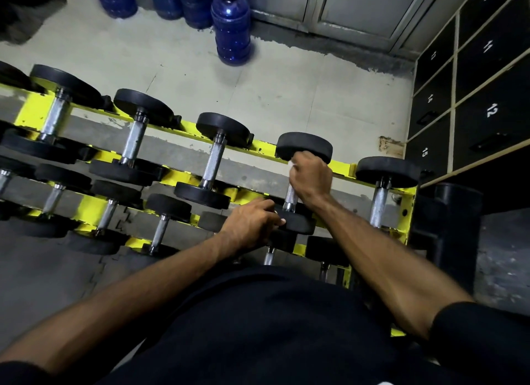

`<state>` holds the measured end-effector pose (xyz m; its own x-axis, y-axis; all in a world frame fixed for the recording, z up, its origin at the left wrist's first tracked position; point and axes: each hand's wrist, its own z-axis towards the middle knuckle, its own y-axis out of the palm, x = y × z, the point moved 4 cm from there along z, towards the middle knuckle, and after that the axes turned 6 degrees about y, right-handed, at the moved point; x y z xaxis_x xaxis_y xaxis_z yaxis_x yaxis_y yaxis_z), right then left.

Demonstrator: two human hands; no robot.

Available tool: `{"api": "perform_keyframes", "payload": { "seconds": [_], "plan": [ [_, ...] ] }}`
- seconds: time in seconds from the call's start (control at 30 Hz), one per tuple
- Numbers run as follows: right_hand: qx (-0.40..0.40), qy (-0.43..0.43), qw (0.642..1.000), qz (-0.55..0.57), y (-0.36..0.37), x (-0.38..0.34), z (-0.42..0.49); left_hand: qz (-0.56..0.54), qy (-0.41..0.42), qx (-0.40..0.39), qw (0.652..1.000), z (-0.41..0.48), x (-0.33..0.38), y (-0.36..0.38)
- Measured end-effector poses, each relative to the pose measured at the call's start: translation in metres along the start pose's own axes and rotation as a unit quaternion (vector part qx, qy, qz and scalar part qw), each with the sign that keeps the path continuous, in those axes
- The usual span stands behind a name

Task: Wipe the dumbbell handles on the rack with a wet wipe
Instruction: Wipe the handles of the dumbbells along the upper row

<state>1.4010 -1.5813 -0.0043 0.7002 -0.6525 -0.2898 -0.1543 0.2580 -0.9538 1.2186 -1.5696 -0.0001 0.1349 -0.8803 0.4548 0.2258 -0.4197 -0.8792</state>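
Observation:
Several black dumbbells with chrome handles lie across a yellow rack [342, 167]. My right hand [311, 179] grips the upper part of one dumbbell's handle [290, 196], second from the right on the top row. A white wet wipe [291, 164] shows at the edge of its fingers, pressed round the handle. My left hand [249, 225] rests on the near black weight head [298, 224] of that same dumbbell, fingers curled over its edge.
Blue water jugs [231, 26] stand on the tiled floor beyond the rack. Black numbered lockers [487, 97] fill the right wall. A lower row of smaller dumbbells [160, 229] sits nearer me. A black bin [456, 212] stands to the right of the rack.

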Motion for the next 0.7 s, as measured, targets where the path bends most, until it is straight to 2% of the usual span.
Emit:
{"api": "perform_keyframes", "payload": {
  "seconds": [0.07,0.1,0.13,0.17,0.2,0.23,0.27,0.37,0.4,0.43,0.47,0.57,0.7],
  "plan": [
    [0.038,0.125,0.987,0.091,0.002,0.027,-0.008,0.0,-0.002,0.004,1.0,0.0,0.001,-0.001],
    [0.029,0.203,0.968,0.144,0.006,0.038,-0.01,-0.001,-0.003,0.005,1.0,0.0,0.001,-0.001],
    [0.015,0.287,0.93,0.23,0.015,0.049,-0.008,-0.003,-0.004,0.005,1.0,0.001,0.001,-0.001],
    [0.007,0.364,0.865,0.344,0.022,0.053,-0.006,-0.004,-0.006,0.003,1.0,0.001,0.002,-0.001],
    [0.0,0.43,0.783,0.449,0.034,0.054,-0.003,-0.003,-0.007,0.0,1.0,0.001,0.002,-0.002],
    [-0.02,0.478,0.707,0.521,0.042,0.052,-0.002,-0.002,-0.008,-0.003,1.0,0.0,0.002,-0.002],
    [-0.056,0.504,0.651,0.565,0.052,0.05,0.0,0.0,-0.009,-0.005,1.0,0.0,0.002,-0.003],
    [-0.18,0.509,0.535,0.65,0.066,0.035,0.003,0.012,-0.004,-0.011,1.0,0.001,0.003,-0.005],
    [-0.197,0.497,0.489,0.69,0.067,0.033,0.004,0.017,0.0,-0.013,1.0,0.002,0.003,-0.005],
    [-0.206,0.496,0.458,0.709,0.067,0.034,0.006,0.022,0.003,-0.014,1.0,0.002,0.003,-0.005],
    [-0.213,0.493,0.443,0.718,0.067,0.036,0.008,0.026,0.005,-0.016,1.0,0.003,0.003,-0.005],
    [-0.212,0.506,0.446,0.708,0.065,0.042,0.006,0.025,0.004,-0.016,1.0,0.002,0.003,-0.004],
    [-0.155,0.507,0.493,0.69,0.056,0.064,0.001,0.01,-0.008,-0.013,1.0,0.002,0.005,-0.003]
  ]
}}
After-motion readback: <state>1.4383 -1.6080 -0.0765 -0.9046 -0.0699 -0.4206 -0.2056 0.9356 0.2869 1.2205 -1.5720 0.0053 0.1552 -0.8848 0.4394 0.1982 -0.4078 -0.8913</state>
